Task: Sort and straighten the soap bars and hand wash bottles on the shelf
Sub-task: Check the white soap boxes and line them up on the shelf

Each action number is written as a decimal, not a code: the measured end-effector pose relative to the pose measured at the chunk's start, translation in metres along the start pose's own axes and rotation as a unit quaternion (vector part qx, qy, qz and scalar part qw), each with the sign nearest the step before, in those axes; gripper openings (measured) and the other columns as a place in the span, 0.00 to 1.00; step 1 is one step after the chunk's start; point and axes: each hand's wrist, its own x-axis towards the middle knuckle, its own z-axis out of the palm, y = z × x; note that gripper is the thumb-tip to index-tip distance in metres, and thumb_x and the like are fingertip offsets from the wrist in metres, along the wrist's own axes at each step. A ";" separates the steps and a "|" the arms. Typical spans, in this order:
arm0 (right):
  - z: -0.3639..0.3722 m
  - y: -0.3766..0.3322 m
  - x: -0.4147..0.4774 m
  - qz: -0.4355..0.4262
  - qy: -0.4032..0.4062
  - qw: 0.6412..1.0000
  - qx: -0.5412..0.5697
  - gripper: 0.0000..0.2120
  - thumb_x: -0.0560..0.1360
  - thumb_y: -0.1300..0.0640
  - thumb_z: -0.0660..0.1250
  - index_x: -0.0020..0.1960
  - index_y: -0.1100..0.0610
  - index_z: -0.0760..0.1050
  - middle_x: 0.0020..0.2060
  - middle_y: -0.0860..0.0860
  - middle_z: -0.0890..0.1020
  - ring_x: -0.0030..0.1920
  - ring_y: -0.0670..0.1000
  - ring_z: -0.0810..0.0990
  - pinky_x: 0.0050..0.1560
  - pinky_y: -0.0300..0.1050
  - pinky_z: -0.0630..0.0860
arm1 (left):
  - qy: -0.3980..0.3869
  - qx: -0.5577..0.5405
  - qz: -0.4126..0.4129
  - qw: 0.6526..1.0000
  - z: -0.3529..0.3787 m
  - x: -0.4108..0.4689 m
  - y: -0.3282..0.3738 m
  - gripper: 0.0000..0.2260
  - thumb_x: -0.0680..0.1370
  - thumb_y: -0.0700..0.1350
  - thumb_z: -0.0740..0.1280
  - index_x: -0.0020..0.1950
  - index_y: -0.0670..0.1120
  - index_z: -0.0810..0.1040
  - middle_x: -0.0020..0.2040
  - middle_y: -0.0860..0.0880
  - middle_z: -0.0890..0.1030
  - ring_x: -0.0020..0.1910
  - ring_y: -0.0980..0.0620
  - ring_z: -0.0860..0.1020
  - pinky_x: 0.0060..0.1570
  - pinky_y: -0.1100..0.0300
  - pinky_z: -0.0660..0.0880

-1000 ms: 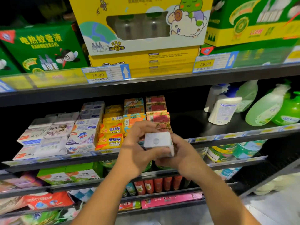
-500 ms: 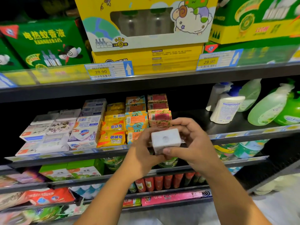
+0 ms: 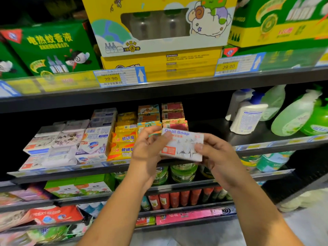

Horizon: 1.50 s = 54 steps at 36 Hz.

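Hands meet on one white soap box, printed "Goat Soap". It is held in the air at the picture's centre, just in front of the edge of the shelf and not resting on it. The left hand pinches the box's nine o'clock end, thumb on the printed face and fingers behind. The right hand pinches the three o'clock end the same way. The printed face is turned to the camera, and the three o'clock end sits slightly lower.

Behind the box, from nine to twelve o'clock, soap bars stand stacked in six rows: two of white boxes, one of blue-crested boxes, one of yellow packs, one of orange-and-teal boxes and one of red boxes. How deep each row runs is too dark to count.

At two to three o'clock on the same shelf, well apart from the soaps, stand five bottles: two white pump bottles, two pale green bottles and one bright green bottle.

On the shelf above, at eleven and one o'clock, two price tags read 29.90.
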 end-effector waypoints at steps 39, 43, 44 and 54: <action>-0.087 -0.022 0.070 -0.062 0.030 0.839 -0.540 0.33 0.67 0.47 0.80 0.69 0.52 0.75 0.59 0.48 0.80 0.56 0.46 0.80 0.57 0.39 0.75 | -0.156 0.518 0.186 0.821 0.014 0.090 -0.022 0.13 0.79 0.48 0.69 0.64 0.54 0.74 0.59 0.52 0.74 0.57 0.51 0.75 0.59 0.51 0.73; -0.109 -0.009 0.086 -0.021 0.017 0.785 -0.619 0.35 0.70 0.42 0.77 0.71 0.56 0.74 0.66 0.53 0.78 0.63 0.53 0.77 0.58 0.42 0.71 | -0.085 0.753 0.161 0.633 0.010 0.110 -0.022 0.26 0.80 0.62 0.59 0.77 0.58 0.60 0.72 0.50 0.68 0.72 0.43 0.63 0.74 0.39 0.54; -0.112 -0.005 0.090 -0.015 0.011 0.781 -0.624 0.35 0.70 0.43 0.77 0.71 0.57 0.74 0.67 0.53 0.77 0.64 0.53 0.77 0.59 0.42 0.71 | -0.088 0.773 0.130 0.614 0.009 0.114 -0.025 0.28 0.80 0.65 0.56 0.79 0.60 0.55 0.75 0.50 0.64 0.75 0.43 0.59 0.75 0.37 0.50; -0.114 0.018 0.125 0.107 -0.078 0.777 -0.616 0.35 0.77 0.47 0.71 0.79 0.52 0.61 0.76 0.55 0.65 0.74 0.54 0.66 0.60 0.32 0.59 | -0.154 0.811 -0.005 0.564 -0.003 0.121 -0.054 0.40 0.75 0.74 0.54 0.77 0.66 0.33 0.79 0.56 0.31 0.77 0.46 0.29 0.72 0.36 0.30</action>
